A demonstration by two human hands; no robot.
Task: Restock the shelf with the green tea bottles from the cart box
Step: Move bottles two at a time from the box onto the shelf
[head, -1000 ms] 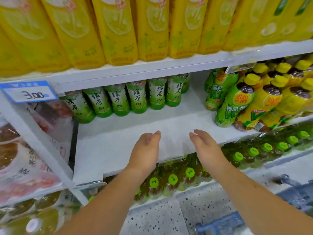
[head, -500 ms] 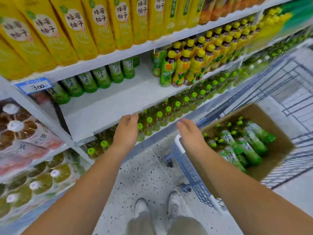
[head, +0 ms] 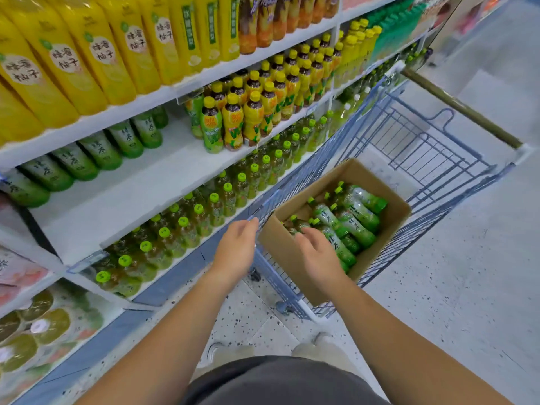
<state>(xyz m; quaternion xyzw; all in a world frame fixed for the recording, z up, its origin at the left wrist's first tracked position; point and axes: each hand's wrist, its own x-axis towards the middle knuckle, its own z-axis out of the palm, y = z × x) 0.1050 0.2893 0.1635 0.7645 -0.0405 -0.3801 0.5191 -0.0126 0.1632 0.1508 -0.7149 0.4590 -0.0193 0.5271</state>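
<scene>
Several green tea bottles [head: 355,220] lying in cardboard box [head: 388,226], cart [head: 438,159].

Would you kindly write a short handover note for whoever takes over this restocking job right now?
Left hand: open, empty, by the near corner of the cart.
Right hand: open, over the near end of the box, gripping no bottle yet.
Green tea bottles: lying in the box inside the cart; one row at the back of the shelf.
Done: only that back row is shelved.
Left: move the box's bottles onto the shelf's bare front.
</scene>
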